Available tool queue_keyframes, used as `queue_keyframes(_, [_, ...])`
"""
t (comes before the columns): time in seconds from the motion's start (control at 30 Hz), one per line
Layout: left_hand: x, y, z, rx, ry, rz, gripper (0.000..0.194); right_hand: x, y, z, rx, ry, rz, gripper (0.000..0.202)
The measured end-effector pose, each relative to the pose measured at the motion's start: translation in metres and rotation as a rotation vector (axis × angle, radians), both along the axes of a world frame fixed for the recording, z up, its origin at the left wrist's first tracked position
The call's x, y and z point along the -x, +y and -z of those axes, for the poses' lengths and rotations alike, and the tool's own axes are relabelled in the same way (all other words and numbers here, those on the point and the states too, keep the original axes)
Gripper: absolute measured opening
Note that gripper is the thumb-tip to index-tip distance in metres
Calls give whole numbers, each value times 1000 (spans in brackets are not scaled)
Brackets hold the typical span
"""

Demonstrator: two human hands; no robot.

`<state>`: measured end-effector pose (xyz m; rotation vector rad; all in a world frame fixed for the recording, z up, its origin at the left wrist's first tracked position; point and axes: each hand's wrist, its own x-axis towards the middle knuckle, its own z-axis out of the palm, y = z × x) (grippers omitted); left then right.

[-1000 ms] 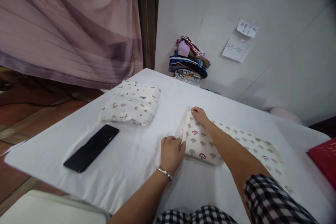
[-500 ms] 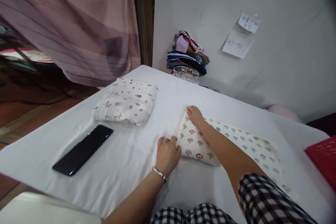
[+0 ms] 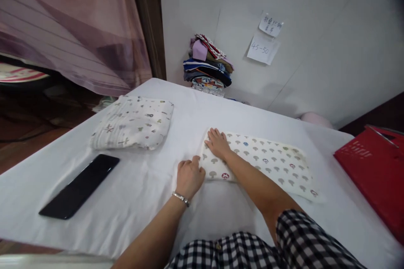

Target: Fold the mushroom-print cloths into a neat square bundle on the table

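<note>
One white table (image 3: 189, 109) is occupied, centre-right, by a mushroom-print cloth (image 3: 273, 155); its raised left end has been flattened under the spread right hand (image 3: 217, 143) and is judged settled. Its left edge is met by the separate, curled left hand (image 3: 190, 177), grip uncertain. Sideways room is limited by a red object (image 3: 375, 172), folded cloth (image 3: 135, 124) and phone (image 3: 80, 187).

Soft, diffuse light brightens the white tabletop (image 3: 189, 111) and greys the wall (image 3: 306, 29), where a faint shadow falls low down, while the floor (image 3: 31, 124) at left lies in gloom. A dark blot clips the upper right corner, wide-angle distortion stretches the edges, and blur softens the red object's (image 3: 372, 176) lettering; the mushroom-print cloth (image 3: 284, 162) reads more clearly
</note>
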<state>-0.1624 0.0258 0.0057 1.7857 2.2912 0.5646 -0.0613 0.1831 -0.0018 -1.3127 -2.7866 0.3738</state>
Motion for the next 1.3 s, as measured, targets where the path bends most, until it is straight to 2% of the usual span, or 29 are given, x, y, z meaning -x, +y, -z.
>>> queue_keyframes(0.17, [1,2,-5,32,-6,-17,37,4,5,-10,29,-8,6,56])
queue_keyframes(0.3, [4,-1,-8,70,-64,-70,40,-15,-9,-16,43,60,9,55])
queue_keyframes(0.4, [1,0,-20,46,-17,-112,42,-36,-26,-13,15,58,6,55])
queue_keyframes(0.47, [-9,9,-33,-66,51,-110,43,-44,-34,-10,13,53,-1,54])
queue_keyframes(0.57, [-30,38,-50,-231,51,73,37,-47,-36,-12,39,49,-43,54])
queue_keyframes(0.63, [-42,64,-50,-236,24,231,36,-53,-32,-18,61,53,-52,57])
queue_keyframes(0.67, [-46,76,-47,-204,27,262,37,-60,-28,-22,65,62,-37,58])
queue_keyframes(0.73, [-45,96,-33,-96,57,273,41,-85,-21,-28,61,78,23,55])
queue_keyframes(0.8, [-38,108,-15,17,87,238,48,-124,-13,-31,45,62,100,53])
queue_keyframes(0.87, [-29,114,-2,46,129,232,52,-171,-7,-31,31,8,197,55])
queue_keyframes(0.93, [-24,115,6,67,170,237,57,-215,-4,-28,47,-36,302,57])
queue_keyframes(1.07, [-21,118,10,80,230,242,63,-274,1,-21,34,14,340,56])
queue_keyframes(1.2, [-21,121,11,66,248,236,64,-308,15,-23,-91,-26,459,54])
queue_keyframes(1.3, [-21,122,11,71,254,235,65,-331,30,-22,-118,-94,556,54])
